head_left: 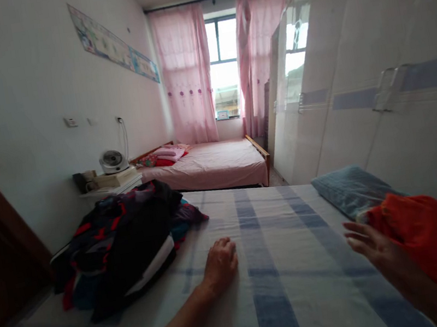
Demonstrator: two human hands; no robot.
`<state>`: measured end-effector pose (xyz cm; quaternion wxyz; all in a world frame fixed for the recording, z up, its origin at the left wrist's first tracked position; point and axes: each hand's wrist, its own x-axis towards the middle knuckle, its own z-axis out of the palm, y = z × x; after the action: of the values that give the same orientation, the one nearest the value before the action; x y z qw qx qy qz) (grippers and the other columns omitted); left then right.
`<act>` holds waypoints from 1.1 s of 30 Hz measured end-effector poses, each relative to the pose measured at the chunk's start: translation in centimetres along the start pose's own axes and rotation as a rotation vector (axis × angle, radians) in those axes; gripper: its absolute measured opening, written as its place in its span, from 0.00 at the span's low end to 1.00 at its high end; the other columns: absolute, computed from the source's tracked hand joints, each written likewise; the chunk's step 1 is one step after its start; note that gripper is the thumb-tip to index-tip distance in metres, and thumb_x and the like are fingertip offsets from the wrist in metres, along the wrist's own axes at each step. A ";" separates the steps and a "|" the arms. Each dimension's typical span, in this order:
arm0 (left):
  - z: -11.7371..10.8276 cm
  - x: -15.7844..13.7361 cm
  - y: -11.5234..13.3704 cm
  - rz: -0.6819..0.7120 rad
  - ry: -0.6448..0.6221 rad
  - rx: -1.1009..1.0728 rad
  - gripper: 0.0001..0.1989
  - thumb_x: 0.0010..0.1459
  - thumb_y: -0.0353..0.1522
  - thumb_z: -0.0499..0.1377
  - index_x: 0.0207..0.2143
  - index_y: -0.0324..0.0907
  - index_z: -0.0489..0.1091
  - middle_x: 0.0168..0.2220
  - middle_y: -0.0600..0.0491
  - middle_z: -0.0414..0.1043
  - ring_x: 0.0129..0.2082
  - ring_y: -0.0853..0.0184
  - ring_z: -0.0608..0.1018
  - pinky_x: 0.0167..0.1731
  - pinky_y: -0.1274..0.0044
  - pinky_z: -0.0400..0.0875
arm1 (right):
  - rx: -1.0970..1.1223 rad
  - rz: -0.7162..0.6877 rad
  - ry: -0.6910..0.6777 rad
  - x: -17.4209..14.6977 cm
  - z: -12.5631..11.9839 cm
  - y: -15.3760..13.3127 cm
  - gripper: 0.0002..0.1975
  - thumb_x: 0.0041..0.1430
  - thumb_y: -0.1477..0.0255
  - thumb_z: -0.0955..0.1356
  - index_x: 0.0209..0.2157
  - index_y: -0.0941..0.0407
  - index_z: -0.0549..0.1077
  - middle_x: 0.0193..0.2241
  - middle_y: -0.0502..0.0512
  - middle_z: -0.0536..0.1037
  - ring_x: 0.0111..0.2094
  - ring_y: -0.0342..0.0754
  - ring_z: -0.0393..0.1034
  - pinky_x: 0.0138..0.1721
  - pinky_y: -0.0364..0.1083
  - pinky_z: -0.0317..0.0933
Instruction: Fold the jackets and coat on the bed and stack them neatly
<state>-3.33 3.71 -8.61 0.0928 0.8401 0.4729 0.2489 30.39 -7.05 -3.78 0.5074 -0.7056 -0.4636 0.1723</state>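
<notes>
My left hand [221, 262] rests palm down on the blue-and-white striped bed sheet [264, 283], its fingers loosely bent with nothing seen in them. To its left lies a heap of dark clothes [131, 243], black with red, teal and white parts. My right hand [370, 244] is at the right side, fingers apart and slightly blurred, holding nothing. Right beside it is an orange-red garment [424, 230] with a green and white print; whether the hand touches it I cannot tell. Behind that garment lies a folded grey-blue cloth item [350, 187].
Beyond this bed stands another bed with a pink sheet [218, 161] and a wooden end rail [258, 151]. A small fan [113, 160] sits on a bedside table [122, 187] at the left. White wardrobes [354, 75] line the right side. Pink curtains [188, 74] flank the window.
</notes>
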 end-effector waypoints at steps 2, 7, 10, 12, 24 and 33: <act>0.1 -0.1 -0.1 0.018 -0.001 0.020 0.15 0.54 0.27 0.52 0.44 0.41 0.69 0.51 0.46 0.67 0.53 0.61 0.67 0.55 0.70 0.59 | -0.016 0.014 -0.144 1.0 3.8 0.0 0.28 0.43 0.57 0.65 0.44 0.58 0.69 0.43 0.63 0.76 0.46 0.56 0.71 0.44 0.50 0.65; 0.2 -0.1 -0.5 0.054 -0.010 0.053 0.15 0.56 0.29 0.51 0.46 0.42 0.68 0.52 0.49 0.67 0.53 0.64 0.67 0.56 0.73 0.58 | -0.244 -0.183 -0.164 1.7 8.2 3.0 0.23 0.48 0.61 0.60 0.42 0.58 0.71 0.43 0.61 0.75 0.45 0.54 0.71 0.48 0.51 0.62; 0.2 -0.1 -0.8 0.064 -0.023 0.057 0.15 0.56 0.30 0.52 0.46 0.43 0.68 0.53 0.50 0.66 0.53 0.64 0.67 0.56 0.73 0.57 | -0.339 -0.336 -0.185 1.4 8.3 4.5 0.20 0.51 0.62 0.59 0.40 0.55 0.72 0.46 0.58 0.73 0.48 0.53 0.69 0.51 0.51 0.61; 0.2 -0.1 -0.9 0.068 -0.030 0.054 0.14 0.56 0.30 0.53 0.46 0.44 0.68 0.53 0.50 0.66 0.54 0.64 0.66 0.56 0.74 0.57 | -0.377 -0.378 -0.218 1.1 8.0 4.8 0.19 0.52 0.61 0.59 0.40 0.54 0.73 0.48 0.58 0.72 0.48 0.52 0.68 0.51 0.50 0.61; 0.4 -0.3 -1.4 0.116 -0.014 0.057 0.16 0.57 0.30 0.53 0.48 0.43 0.68 0.55 0.49 0.66 0.55 0.63 0.66 0.57 0.71 0.58 | -0.444 -0.440 -0.252 0.8 7.6 4.7 0.19 0.55 0.62 0.58 0.40 0.55 0.74 0.49 0.59 0.71 0.49 0.50 0.68 0.50 0.47 0.63; -1.8 0.2 -0.8 0.114 0.173 0.099 0.13 0.54 0.27 0.54 0.41 0.45 0.72 0.48 0.53 0.72 0.48 0.68 0.73 0.50 0.78 0.66 | -0.425 -0.444 -0.273 1.3 7.3 5.0 0.20 0.53 0.58 0.59 0.38 0.54 0.75 0.48 0.59 0.73 0.47 0.51 0.70 0.48 0.47 0.65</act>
<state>-4.79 4.18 -7.32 -0.0043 0.8446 0.4421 0.3019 28.25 -2.18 -10.96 0.3072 -0.6480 -0.6951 0.0498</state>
